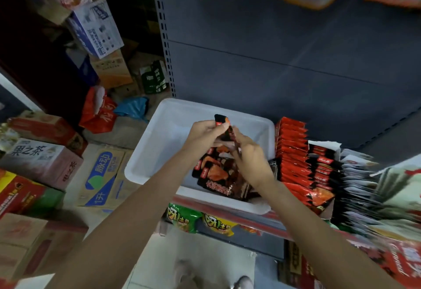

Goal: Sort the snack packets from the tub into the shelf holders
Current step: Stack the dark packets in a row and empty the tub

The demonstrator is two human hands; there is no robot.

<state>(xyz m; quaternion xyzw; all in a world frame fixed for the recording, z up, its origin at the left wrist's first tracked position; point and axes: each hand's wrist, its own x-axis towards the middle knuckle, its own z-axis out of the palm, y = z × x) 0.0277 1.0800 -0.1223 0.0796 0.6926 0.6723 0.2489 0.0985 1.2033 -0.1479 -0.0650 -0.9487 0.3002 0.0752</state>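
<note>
A white tub (159,138) rests on the shelf edge, with several black and orange snack packets (218,175) piled in its near right corner. Above the tub, my left hand (205,134) and my right hand (248,152) both grip a small stack of black and orange packets (222,120), held upright between them. To the right of the tub stands a shelf holder (323,152), a torn cardboard display box packed with rows of red and black packets (293,149).
Grey and white packets (355,184) fill the shelf further right. Green and yellow chip bags (182,218) lie on the lower shelf. Cardboard boxes (41,165) crowd the floor at left. A grey shelf back panel (273,61) rises behind the tub.
</note>
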